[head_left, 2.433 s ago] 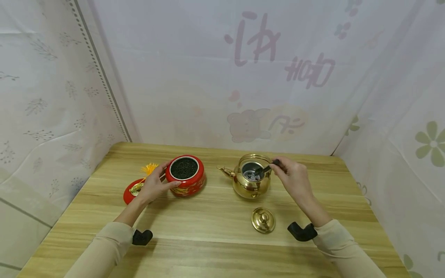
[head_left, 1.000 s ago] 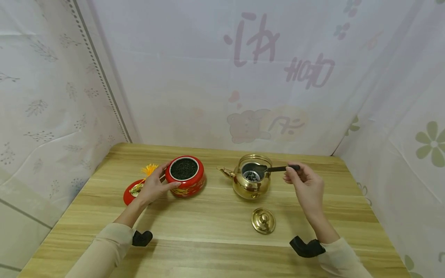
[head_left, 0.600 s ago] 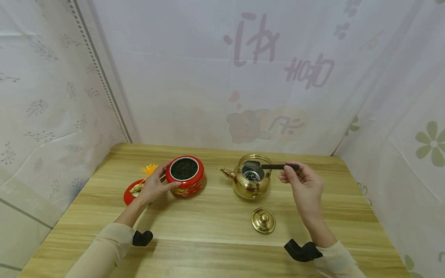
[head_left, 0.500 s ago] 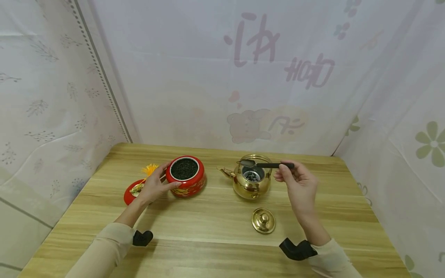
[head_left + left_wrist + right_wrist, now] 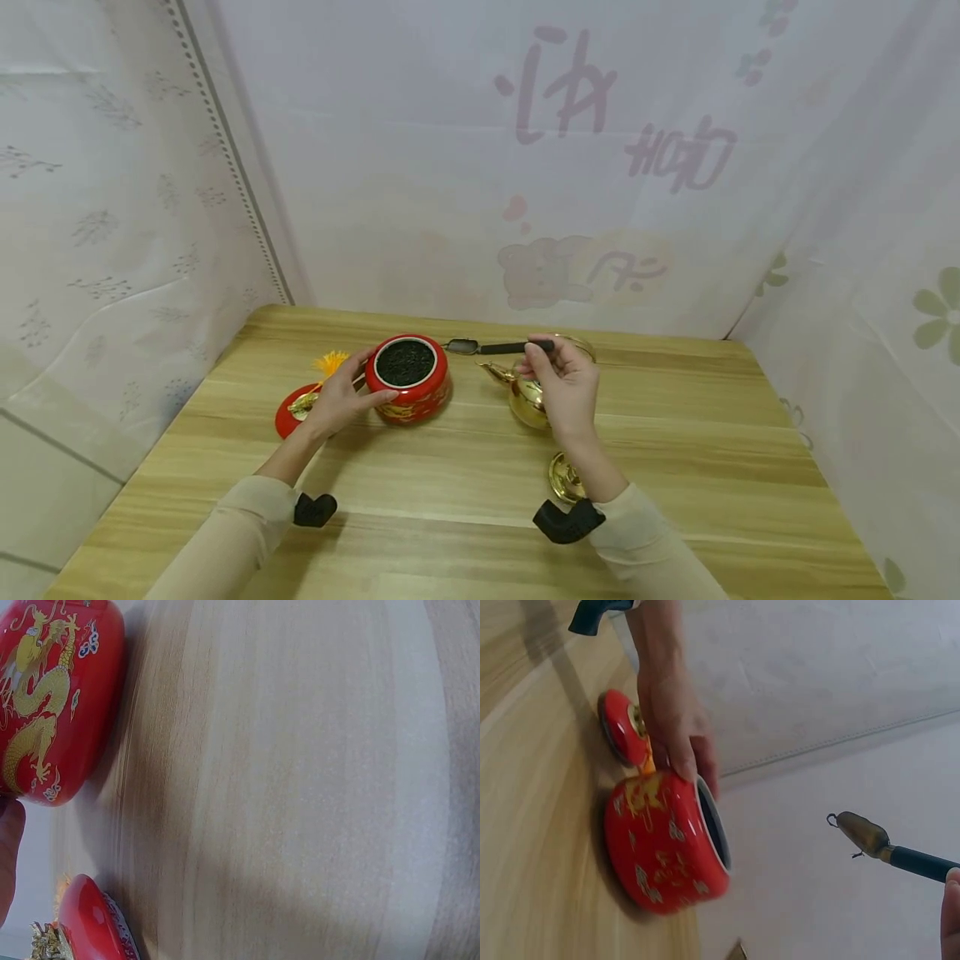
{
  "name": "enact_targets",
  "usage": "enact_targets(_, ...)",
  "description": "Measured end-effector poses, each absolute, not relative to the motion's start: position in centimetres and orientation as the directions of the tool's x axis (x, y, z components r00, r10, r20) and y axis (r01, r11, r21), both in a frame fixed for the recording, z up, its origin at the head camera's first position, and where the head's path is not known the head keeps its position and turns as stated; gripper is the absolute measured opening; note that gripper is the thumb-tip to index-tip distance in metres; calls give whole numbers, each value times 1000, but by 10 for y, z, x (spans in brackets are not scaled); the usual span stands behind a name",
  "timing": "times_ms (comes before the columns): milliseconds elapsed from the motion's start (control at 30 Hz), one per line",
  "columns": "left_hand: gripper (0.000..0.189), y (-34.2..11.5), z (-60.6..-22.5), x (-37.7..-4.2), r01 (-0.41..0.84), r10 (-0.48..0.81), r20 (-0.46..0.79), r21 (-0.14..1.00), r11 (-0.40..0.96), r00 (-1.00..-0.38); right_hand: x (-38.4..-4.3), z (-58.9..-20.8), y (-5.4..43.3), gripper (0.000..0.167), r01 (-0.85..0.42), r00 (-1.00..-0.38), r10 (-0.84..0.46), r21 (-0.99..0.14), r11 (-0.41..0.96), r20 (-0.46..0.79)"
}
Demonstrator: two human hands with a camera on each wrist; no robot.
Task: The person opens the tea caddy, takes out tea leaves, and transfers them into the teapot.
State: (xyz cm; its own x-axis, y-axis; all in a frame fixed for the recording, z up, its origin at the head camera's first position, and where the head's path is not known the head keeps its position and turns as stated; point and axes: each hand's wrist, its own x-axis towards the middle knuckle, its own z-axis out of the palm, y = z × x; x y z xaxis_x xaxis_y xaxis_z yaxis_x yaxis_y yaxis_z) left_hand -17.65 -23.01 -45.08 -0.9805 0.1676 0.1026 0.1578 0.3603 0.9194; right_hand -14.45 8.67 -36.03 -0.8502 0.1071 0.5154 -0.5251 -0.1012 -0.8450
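My left hand holds a red tea jar with a gold dragon pattern, thumb on the near side and fingers at the left. Dark loose tea fills it nearly to the white rim. My right hand pinches the dark handle of a small tea scoop. Its metal bowl points left, just beyond the jar's right rim; in the right wrist view the scoop is apart from the jar. Behind the right hand stands a golden teapot, its mouth mostly hidden.
The jar's red lid with a yellow tassel lies left of the jar. A golden teapot lid sits nearer me, partly covered by my right wrist. The wooden table meets cloth hangings behind and at the sides.
My right hand has lifted the scoop out of the teapot and carried it left toward the jar. Dark leaves were on the scoop earlier. The left hand stays on the jar.
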Motion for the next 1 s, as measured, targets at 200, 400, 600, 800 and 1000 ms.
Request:
enact_targets(200,83,-224,-448,-178,155,163,100,914,376,-982,-154,-371,63,18,-480,-877,72,-871,-108,475)
enact_targets(400,83,-221,-450,-181,173,181,115,923,344,-977,-160,-374,47,16,-426,-905,41,-900,-94,424)
enact_targets(600,84,-224,-449,-180,166,176,108,921,353,-978,-171,-384,33,18,-401,-916,-2,-915,-37,401)
enact_targets(800,84,-228,-451,-178,157,166,102,918,365,-981,-181,-391,19,17,-444,-896,-42,-891,98,442)
enact_targets(1000,84,-230,-450,-176,149,160,95,918,368,-983,-186,-391,10,11,-494,-866,-64,-827,267,497)
